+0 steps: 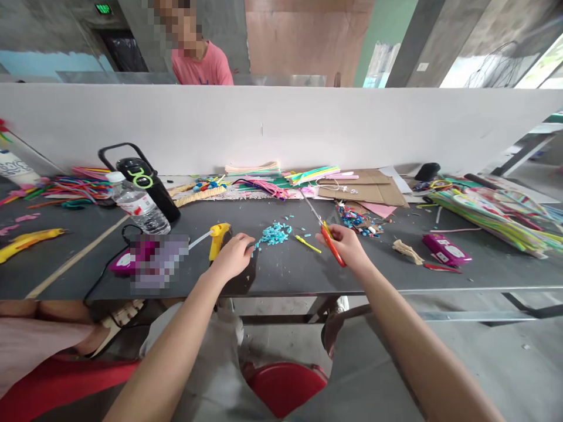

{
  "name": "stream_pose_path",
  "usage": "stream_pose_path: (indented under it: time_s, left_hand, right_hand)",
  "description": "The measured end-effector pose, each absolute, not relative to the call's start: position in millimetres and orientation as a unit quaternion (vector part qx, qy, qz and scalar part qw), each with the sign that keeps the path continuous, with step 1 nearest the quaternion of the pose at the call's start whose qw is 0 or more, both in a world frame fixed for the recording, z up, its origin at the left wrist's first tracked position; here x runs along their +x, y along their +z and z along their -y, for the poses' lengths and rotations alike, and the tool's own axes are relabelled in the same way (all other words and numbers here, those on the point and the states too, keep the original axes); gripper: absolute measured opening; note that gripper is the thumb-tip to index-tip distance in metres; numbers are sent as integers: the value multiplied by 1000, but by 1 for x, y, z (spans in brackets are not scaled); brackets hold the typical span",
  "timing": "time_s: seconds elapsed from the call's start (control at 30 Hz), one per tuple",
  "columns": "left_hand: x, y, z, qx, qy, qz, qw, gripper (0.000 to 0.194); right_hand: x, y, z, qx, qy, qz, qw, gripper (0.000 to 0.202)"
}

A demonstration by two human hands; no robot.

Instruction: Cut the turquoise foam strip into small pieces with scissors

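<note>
My right hand [345,243] is closed around a pair of scissors [333,246] with red-orange handles; the slim metal blades point away toward the back of the table. My left hand [235,252] rests low over the table with its fingers curled together. Its fingertips are at the left edge of a loose pile of small light-blue pieces [275,233], and whatever they may pinch is hidden. Between the pile and my right hand lies a thin yellow stick-like piece [308,244]. Just left of my left hand stands a yellow glue gun [219,237].
A water bottle [141,205] and a black flask [160,190] stand at the left. Behind are paper strips [253,170] and cardboard [360,186]. Mixed beads [358,220], a purple box [446,249] and coloured strips [492,220] lie right. Beyond the white partition [281,126] is a person in pink [206,64].
</note>
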State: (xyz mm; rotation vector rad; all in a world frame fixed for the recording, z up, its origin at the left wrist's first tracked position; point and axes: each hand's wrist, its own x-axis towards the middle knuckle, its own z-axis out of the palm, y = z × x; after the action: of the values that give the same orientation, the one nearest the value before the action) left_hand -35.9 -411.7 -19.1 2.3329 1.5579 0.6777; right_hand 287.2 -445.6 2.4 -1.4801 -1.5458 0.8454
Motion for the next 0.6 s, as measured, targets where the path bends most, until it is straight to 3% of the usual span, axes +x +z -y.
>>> stream_pose_path:
  time_s: [0.13, 0.3, 0.6]
  left_hand:
    - [-19, -16, 398, 791, 241, -548, 127, 36]
    - [-1, -23, 380, 807, 232, -524, 144, 21]
    - [15, -28, 359, 816, 182, -528, 148, 23]
  right_hand:
    - [278, 1, 414, -591, 339, 604, 413, 52]
    - [273, -18, 390, -623, 322, 587, 404, 51]
    - [281, -34, 386, -634, 302, 575, 420, 54]
